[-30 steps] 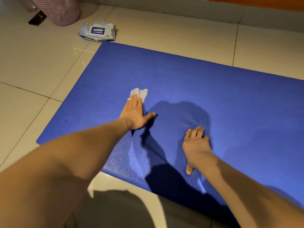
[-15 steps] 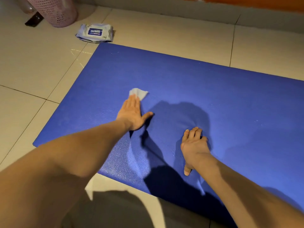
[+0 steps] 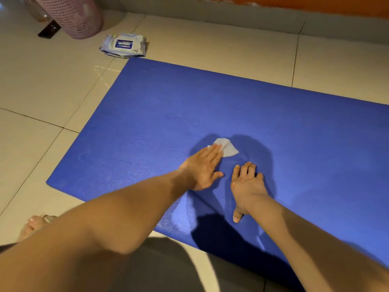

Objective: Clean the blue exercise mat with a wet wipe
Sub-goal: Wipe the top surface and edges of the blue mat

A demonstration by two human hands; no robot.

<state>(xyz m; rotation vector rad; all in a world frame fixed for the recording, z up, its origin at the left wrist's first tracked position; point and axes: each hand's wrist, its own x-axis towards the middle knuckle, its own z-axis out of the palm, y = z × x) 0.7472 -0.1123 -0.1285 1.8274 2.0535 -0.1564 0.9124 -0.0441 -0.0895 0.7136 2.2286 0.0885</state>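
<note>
The blue exercise mat lies flat on the tiled floor and fills most of the view. A small white wet wipe lies on it near the middle. My left hand is flat, with straight fingers pressing the wipe's near edge onto the mat. Just to the right, my right hand rests on the mat with its fingers slightly bent, holding nothing.
A pack of wet wipes lies on the floor beyond the mat's far left corner. A pink perforated basket and a dark bottle stand behind it. The wall base runs along the back. My bare foot shows at lower left.
My left hand has slid the wipe to the right across the mat, ending close to my right hand. The right hand stayed planted. The view shifted left.
</note>
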